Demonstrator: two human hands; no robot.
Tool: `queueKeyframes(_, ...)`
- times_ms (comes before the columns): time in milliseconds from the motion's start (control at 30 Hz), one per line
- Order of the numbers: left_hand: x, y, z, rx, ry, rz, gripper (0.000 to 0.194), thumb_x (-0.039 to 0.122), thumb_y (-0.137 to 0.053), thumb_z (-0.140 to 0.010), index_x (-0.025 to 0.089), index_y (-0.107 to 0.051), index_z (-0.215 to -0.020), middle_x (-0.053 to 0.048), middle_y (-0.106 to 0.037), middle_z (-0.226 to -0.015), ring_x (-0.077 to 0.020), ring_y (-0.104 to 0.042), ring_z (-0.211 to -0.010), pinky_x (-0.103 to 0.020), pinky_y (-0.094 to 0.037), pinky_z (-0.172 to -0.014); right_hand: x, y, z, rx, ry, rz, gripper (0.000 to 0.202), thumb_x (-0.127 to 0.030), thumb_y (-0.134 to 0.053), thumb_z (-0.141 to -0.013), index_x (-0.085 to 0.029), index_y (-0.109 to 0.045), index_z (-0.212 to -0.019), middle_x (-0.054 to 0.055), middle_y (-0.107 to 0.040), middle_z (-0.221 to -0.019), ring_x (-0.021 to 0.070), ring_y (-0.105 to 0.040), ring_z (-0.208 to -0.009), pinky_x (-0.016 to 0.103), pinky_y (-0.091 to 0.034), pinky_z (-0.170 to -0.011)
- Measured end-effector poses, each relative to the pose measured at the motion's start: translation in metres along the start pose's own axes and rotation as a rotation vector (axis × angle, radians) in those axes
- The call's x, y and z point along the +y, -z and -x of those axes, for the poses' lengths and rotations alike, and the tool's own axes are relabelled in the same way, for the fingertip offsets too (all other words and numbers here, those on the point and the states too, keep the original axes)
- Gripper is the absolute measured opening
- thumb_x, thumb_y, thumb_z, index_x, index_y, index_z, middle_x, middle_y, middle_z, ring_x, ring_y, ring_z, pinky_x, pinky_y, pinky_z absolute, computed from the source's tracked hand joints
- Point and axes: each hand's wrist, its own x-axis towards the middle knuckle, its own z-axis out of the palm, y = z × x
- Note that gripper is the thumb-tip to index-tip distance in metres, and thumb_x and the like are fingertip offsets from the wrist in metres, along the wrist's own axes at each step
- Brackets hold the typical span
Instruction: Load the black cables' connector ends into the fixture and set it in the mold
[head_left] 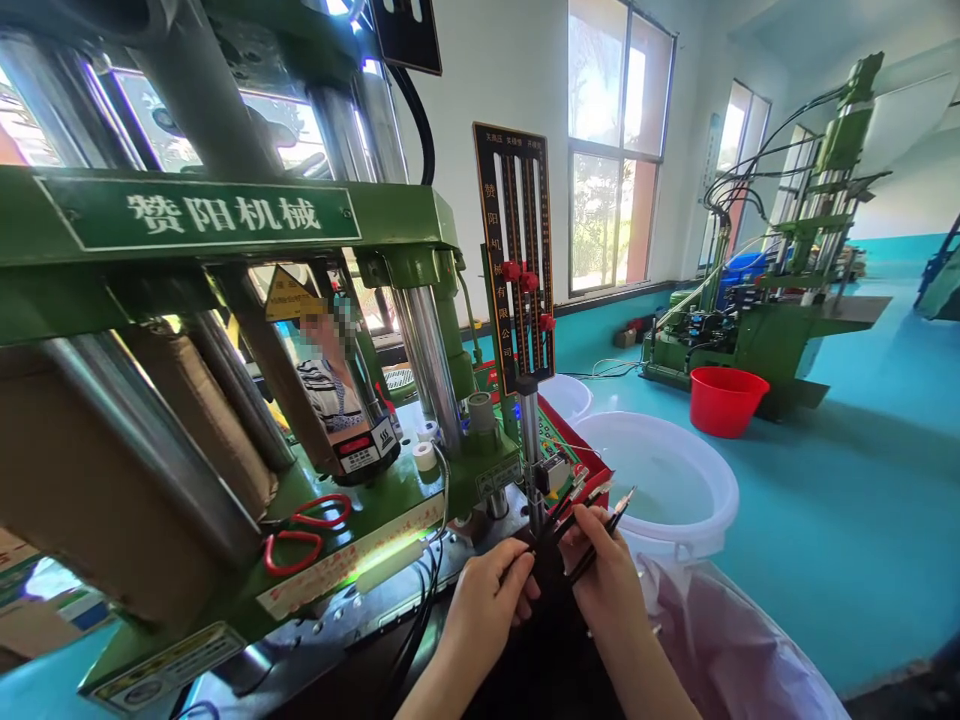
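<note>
Both of my hands are raised just right of the green press, close to the foot of the black slotted panel. Several thin black cables with pale, metallic-looking tips run between them. My left hand is closed in a pinch on these cables, thumb against the bent forefinger. With its fingers curled, my right hand grips black cables too, their tips sticking up past the thumb and forefinger. Exactly how many cables each hand has is hard to make out.
The green press fills the left side, with red-handled scissors on its bed. A white tub stands at right beyond a translucent plastic bag. Farther back are a red bucket and another green machine.
</note>
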Motion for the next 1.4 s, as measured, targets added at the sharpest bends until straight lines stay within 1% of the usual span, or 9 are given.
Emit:
queueKeyframes(100,0.003,0.002,-0.002,-0.006,0.004,0.011,0.028,0.038,-0.038,-0.082,0.017,-0.053,-0.072,0.0,-0.056,-0.058,-0.0108,-0.051,-0.048,-0.021,-0.038,-0.045,-0.004,-0.002,-0.002,0.038,-0.05,-0.117,0.026,-0.014,-0.08,-0.051,-0.018,-0.057,-0.062,-0.009,-0.055,-0.05,0.0049,-0.05,-0.045,0.014,-0.046,-0.046)
queueKeyframes(267,0.013,-0.005,-0.006,-0.029,0.019,0.097,0.026,0.038,-0.038,-0.081,0.018,-0.05,-0.071,0.001,-0.053,-0.058,-0.0103,-0.049,-0.045,-0.021,-0.036,-0.043,-0.01,-0.002,0.0,-0.021,-0.017,0.001,0.024,-0.017,-0.08,-0.054,-0.018,-0.057,-0.063,-0.007,-0.055,-0.049,0.0055,-0.05,-0.045,0.013,-0.044,-0.044)
queueKeyframes(467,0.014,-0.014,-0.009,0.011,-0.046,0.008,0.029,0.039,-0.031,-0.085,0.02,-0.045,-0.068,0.003,-0.051,-0.053,-0.0104,-0.048,-0.043,-0.022,-0.036,-0.046,-0.012,-0.004,0.005,-0.07,-0.033,0.025,0.024,-0.018,-0.077,-0.059,-0.021,-0.056,-0.07,-0.006,-0.061,-0.058,0.0072,-0.054,-0.052,0.014,-0.046,-0.05)
queueKeyframes(600,0.017,-0.013,-0.008,0.0,-0.091,-0.169,0.029,0.036,-0.027,-0.087,0.02,-0.047,-0.072,0.001,-0.053,-0.056,-0.0129,-0.052,-0.048,-0.023,-0.035,-0.05,-0.009,-0.001,0.005,-0.198,-0.058,0.144,0.016,-0.025,-0.071,-0.068,-0.021,-0.057,-0.075,-0.004,-0.06,-0.06,0.0089,-0.052,-0.053,0.019,-0.045,-0.052)
queueKeyframes(767,0.017,-0.015,-0.008,0.127,-0.143,-0.484,0.027,0.028,-0.028,-0.087,0.018,-0.053,-0.083,-0.006,-0.062,-0.071,-0.0192,-0.058,-0.066,-0.027,-0.032,-0.059,-0.009,0.002,0.001,-0.155,-0.01,0.218,0.019,-0.026,-0.073,-0.065,-0.02,-0.059,-0.077,-0.003,-0.056,-0.056,0.0095,-0.05,-0.054,0.019,-0.04,-0.051)
queueKeyframes(900,0.013,-0.016,-0.008,0.095,-0.14,-0.359,0.034,0.034,-0.026,-0.088,0.02,-0.049,-0.067,-0.001,-0.057,-0.059,-0.0145,-0.052,-0.056,-0.024,-0.029,-0.053,-0.014,0.004,-0.003,-0.316,-0.118,0.217,0.017,-0.024,-0.072,-0.064,-0.017,-0.062,-0.077,-0.003,-0.052,-0.053,0.0091,-0.046,-0.053,0.021,-0.038,-0.053)
queueKeyframes(1000,0.013,-0.015,-0.008,0.108,-0.164,-0.276,0.035,0.035,-0.026,-0.089,0.02,-0.048,-0.067,0.001,-0.056,-0.059,-0.0118,-0.051,-0.053,-0.022,-0.03,-0.052,-0.016,0.007,-0.003,-0.432,-0.125,0.246,0.011,-0.022,-0.069,-0.066,-0.016,-0.061,-0.068,-0.003,-0.05,-0.052,0.0107,-0.046,-0.055,0.024,-0.038,-0.054)
queueKeyframes(1200,0.023,-0.012,-0.003,0.157,-0.287,-0.469,0.033,0.03,-0.027,-0.088,0.02,-0.052,-0.069,-0.003,-0.06,-0.065,-0.0146,-0.054,-0.059,-0.024,-0.032,-0.055,-0.016,0.008,-0.004,-0.444,-0.104,0.24,0.014,-0.024,-0.072,-0.065,-0.017,-0.061,-0.07,-0.001,-0.057,-0.071,0.0081,-0.046,-0.054,0.022,-0.037,-0.053)
queueKeyframes(1400,0.037,-0.004,-0.001,0.361,-0.251,-0.15,0.032,0.037,-0.03,-0.087,0.022,-0.056,-0.076,-0.005,-0.063,-0.071,-0.017,-0.056,-0.066,-0.026,-0.036,-0.062,-0.015,-0.003,0.001,-0.442,0.008,0.239,0.017,-0.025,-0.068,-0.07,-0.022,-0.062,-0.086,-0.005,-0.05,-0.061,0.0077,-0.043,-0.05,0.021,-0.033,-0.048)
